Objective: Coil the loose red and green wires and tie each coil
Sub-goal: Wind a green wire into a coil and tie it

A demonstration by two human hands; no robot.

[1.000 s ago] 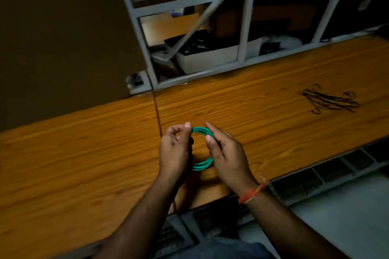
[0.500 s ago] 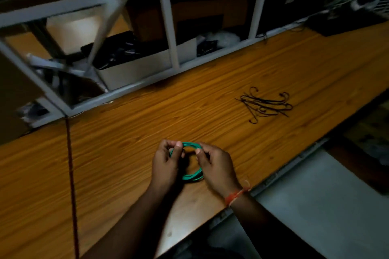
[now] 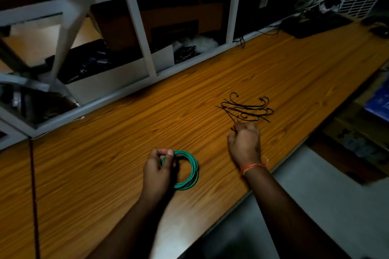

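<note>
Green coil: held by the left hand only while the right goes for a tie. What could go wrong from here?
1. The left hand pinches the green coil at one spot only; the free loops could spring loose before a tie goes on.
2. The black cable ties lie tangled in a pile, so the right hand, fingers curled at its near edge, may drag several along.
3. The light is dim, so threading a tie could go astray.
</note>
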